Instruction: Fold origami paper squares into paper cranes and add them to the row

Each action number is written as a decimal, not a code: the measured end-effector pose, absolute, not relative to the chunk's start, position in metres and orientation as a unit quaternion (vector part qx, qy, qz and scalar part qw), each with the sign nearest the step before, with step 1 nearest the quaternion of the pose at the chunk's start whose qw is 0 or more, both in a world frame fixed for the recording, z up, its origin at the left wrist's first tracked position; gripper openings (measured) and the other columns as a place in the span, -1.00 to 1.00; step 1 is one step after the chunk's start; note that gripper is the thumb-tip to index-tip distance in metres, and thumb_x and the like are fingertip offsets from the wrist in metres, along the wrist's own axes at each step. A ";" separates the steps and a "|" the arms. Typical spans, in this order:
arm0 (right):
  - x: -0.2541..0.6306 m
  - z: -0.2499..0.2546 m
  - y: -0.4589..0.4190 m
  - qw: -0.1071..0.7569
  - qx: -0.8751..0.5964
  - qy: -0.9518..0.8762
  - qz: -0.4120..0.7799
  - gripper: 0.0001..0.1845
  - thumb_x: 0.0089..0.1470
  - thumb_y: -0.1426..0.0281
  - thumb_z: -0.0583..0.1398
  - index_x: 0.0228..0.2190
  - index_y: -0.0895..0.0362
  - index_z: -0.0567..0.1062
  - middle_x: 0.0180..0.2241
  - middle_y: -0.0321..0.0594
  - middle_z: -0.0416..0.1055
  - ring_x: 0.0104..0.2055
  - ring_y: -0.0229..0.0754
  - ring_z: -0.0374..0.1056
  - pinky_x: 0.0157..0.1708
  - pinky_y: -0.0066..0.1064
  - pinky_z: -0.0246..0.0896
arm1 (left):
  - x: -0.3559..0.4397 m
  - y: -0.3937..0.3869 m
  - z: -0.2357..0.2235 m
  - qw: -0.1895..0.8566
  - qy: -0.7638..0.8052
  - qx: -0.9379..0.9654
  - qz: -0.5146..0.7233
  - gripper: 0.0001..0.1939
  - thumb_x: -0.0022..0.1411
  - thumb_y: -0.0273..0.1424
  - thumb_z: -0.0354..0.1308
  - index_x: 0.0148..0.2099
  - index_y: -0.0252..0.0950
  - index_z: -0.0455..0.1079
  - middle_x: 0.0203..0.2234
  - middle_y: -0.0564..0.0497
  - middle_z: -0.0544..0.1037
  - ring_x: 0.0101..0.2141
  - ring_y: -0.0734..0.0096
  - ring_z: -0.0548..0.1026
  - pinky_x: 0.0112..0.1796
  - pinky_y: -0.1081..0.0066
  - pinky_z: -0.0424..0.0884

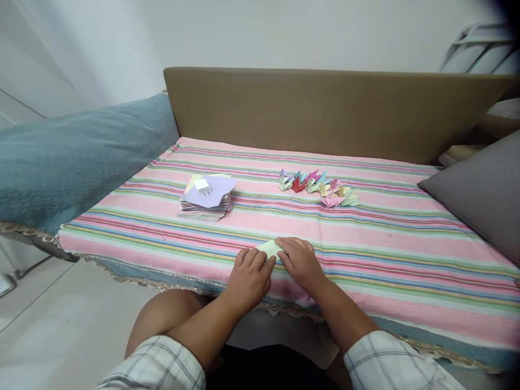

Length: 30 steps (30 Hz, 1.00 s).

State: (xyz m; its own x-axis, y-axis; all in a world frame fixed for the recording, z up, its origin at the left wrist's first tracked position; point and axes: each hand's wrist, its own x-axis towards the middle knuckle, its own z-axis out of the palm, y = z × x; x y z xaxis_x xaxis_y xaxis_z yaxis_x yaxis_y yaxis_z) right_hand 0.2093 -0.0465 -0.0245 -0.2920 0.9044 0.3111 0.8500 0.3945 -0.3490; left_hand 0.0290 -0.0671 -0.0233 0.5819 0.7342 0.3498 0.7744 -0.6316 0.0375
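A pale green piece of folded paper lies on the striped cloth near the front edge, between my two hands. My left hand has its fingers curled over the paper's left part, thumb close to its lower edge. At the other end, my right hand grips the paper with thumb and fingers bent. Much of the paper is hidden under the fingers. Beyond my right hand stand several folded paper cranes in red, pink, green, yellow and blue, set close together in rows.
To the left of the cranes is a stack of paper sheets, with a purple sheet and a small white plug-like object on top. The striped cloth covers the seat. A grey cushion bounds the right, a blue-covered armrest the left.
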 end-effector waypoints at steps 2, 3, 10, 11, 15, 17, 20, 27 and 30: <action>0.209 -0.022 -0.039 0.244 -0.541 -0.803 0.053 -0.69 0.17 0.30 0.03 -0.08 0.04 0.43 -0.06 -0.20 0.43 -0.02 -0.10 0.27 -0.03 -0.19 0.02 | 0.030 -0.069 -0.024 0.068 -0.421 -0.888 -0.170 -0.61 0.22 -0.43 0.00 0.11 -0.16 0.24 -0.17 -0.08 0.40 -0.03 0.17 0.27 0.05 0.11 0.08; 0.208 -0.021 -0.036 0.246 -0.536 -0.806 0.046 -0.72 0.16 0.30 0.06 -0.12 0.04 0.45 -0.10 -0.21 0.46 -0.06 -0.11 0.29 -0.03 -0.19 0.01 | 0.030 -0.069 -0.024 0.071 -0.419 -0.889 -0.169 -0.61 0.24 -0.43 -0.01 0.12 -0.18 0.24 -0.18 -0.08 0.41 -0.02 0.18 0.27 0.05 0.12 0.08; 0.205 -0.022 -0.028 0.263 -0.488 -0.832 -0.025 -0.83 0.12 0.34 0.14 -0.26 0.03 0.51 -0.11 -0.24 0.45 -0.08 -0.14 0.26 -0.04 -0.25 -0.02 | 0.029 -0.072 -0.033 0.109 -0.403 -0.893 -0.165 -0.60 0.25 -0.47 -0.04 0.15 -0.26 0.19 -0.16 -0.10 0.40 0.01 0.21 0.28 0.08 0.14 0.10; 0.205 -0.022 -0.027 0.262 -0.482 -0.836 -0.025 -0.84 0.12 0.33 0.15 -0.26 0.03 0.51 -0.13 -0.24 0.45 -0.09 -0.14 0.26 -0.07 -0.26 0.00 | 0.029 -0.073 -0.034 0.116 -0.402 -0.892 -0.171 -0.60 0.26 -0.47 -0.04 0.14 -0.26 0.19 -0.16 -0.10 0.40 0.02 0.21 0.28 0.08 0.14 0.10; 0.204 -0.019 -0.024 0.233 -0.473 -0.850 -0.014 -0.82 0.11 0.30 0.16 -0.23 0.04 0.49 -0.21 -0.24 0.49 -0.16 -0.15 0.29 -0.14 -0.27 0.04 | 0.030 -0.074 -0.036 0.122 -0.397 -0.891 -0.182 -0.59 0.24 -0.42 -0.03 0.14 -0.32 0.19 -0.15 -0.11 0.40 0.01 0.18 0.29 0.06 0.14 0.13; 0.203 -0.017 -0.024 0.226 -0.471 -0.853 -0.015 -0.81 0.10 0.32 0.17 -0.22 0.05 0.49 -0.19 -0.23 0.48 -0.15 -0.14 0.30 -0.14 -0.26 0.05 | 0.030 -0.074 -0.036 0.117 -0.396 -0.893 -0.179 -0.58 0.23 -0.40 -0.02 0.14 -0.35 0.19 -0.14 -0.12 0.40 0.00 0.16 0.29 0.06 0.14 0.12; 0.201 -0.015 -0.023 0.227 -0.460 -0.859 -0.005 -0.80 0.10 0.37 0.16 -0.19 0.07 0.48 -0.14 -0.22 0.47 -0.12 -0.13 0.31 -0.13 -0.26 0.10 | 0.030 -0.075 -0.036 0.112 -0.399 -0.893 -0.175 -0.57 0.23 -0.38 -0.02 0.14 -0.36 0.19 -0.13 -0.12 0.39 0.00 0.15 0.28 0.08 0.13 0.09; 0.214 -0.016 -0.019 0.236 -0.436 -0.865 0.075 -0.70 0.06 0.37 0.20 -0.12 0.14 0.47 -0.07 -0.16 0.44 -0.03 -0.09 0.28 -0.01 -0.24 0.16 | 0.030 -0.076 -0.035 0.099 -0.399 -0.896 -0.169 -0.52 0.21 -0.38 -0.01 0.18 -0.35 0.15 -0.11 -0.14 0.37 0.01 0.12 0.26 0.09 0.09 0.09; 0.221 -0.016 -0.017 0.229 -0.445 -0.860 0.096 -0.66 0.04 0.36 0.21 -0.10 0.13 0.46 -0.11 -0.16 0.45 -0.07 -0.09 0.30 -0.03 -0.22 0.19 | 0.029 -0.075 -0.032 0.094 -0.397 -0.897 -0.170 -0.52 0.22 -0.37 -0.02 0.19 -0.29 0.14 -0.11 -0.13 0.36 0.02 0.10 0.26 0.08 0.07 0.10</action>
